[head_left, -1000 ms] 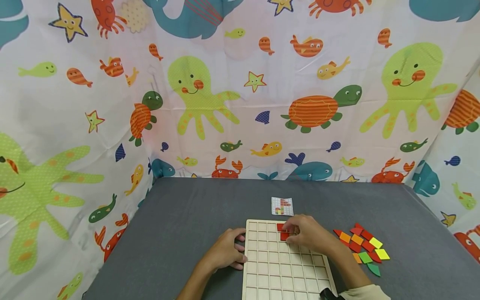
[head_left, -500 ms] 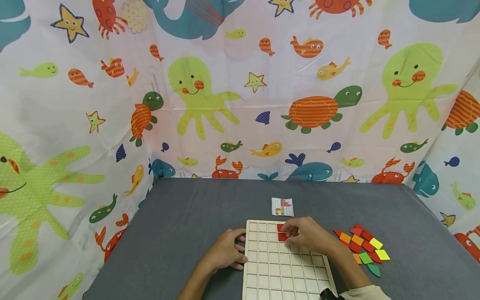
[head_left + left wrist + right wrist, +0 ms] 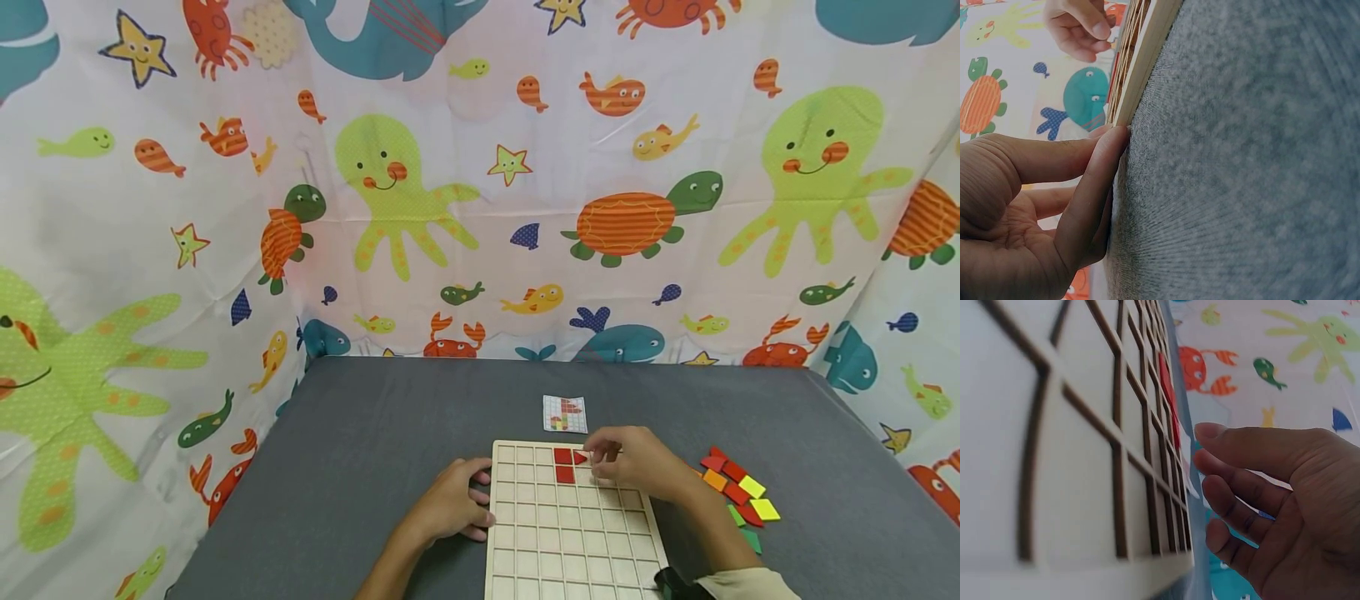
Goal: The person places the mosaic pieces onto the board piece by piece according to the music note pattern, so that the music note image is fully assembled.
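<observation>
A pale wooden grid board (image 3: 525, 533) lies on the grey table. My left hand (image 3: 453, 497) grips its left edge, with the fingertips on the wooden rim (image 3: 1147, 56) in the left wrist view. Two red square tiles (image 3: 564, 474) sit in the board's upper cells, one above the other. Beside the upper square lies a small pointed red tile (image 3: 579, 457). My right hand (image 3: 630, 458) hovers over the upper right of the board, close to that pointed tile. In the right wrist view its fingers (image 3: 1254, 450) are loosely bent, with nothing between them.
Right of the board is a cluster of red, orange, yellow and green tiles (image 3: 738, 492), partly hidden by the right forearm. A small printed pattern card (image 3: 564, 413) lies just beyond the board. A sea-animal curtain (image 3: 480, 167) hangs behind the grey table (image 3: 420, 408).
My right hand has shifted right, away from the red squares, uncovering the pointed red tile beside them. My left hand keeps its place at the board's edge.
</observation>
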Available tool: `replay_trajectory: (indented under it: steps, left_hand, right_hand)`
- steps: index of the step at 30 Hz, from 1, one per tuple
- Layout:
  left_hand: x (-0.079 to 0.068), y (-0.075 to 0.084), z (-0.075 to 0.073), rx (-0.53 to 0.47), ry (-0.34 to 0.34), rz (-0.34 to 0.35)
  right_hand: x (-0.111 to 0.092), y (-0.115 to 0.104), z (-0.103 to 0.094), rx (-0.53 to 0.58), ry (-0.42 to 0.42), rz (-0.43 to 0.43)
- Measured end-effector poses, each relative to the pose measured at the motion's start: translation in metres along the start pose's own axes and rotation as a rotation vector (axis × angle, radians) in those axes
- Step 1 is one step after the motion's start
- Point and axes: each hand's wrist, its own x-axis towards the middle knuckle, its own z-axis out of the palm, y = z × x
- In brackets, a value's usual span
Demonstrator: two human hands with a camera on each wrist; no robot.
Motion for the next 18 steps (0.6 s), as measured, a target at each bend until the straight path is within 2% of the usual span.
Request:
replay_trajectory:
  steps: [8, 18]
  left_hand:
    - [0.0, 0.0, 0.0, -0.006, -0.005, -0.003]
    - [0.0, -0.001, 0.0, -0.017, -0.008, 0.009]
  right_hand:
    - [-0.012, 0.013, -0.022, 0.013, 0.082, 0.106]
    - [-0.033, 0.042, -0.049, 0.037, 0.158, 0.152]
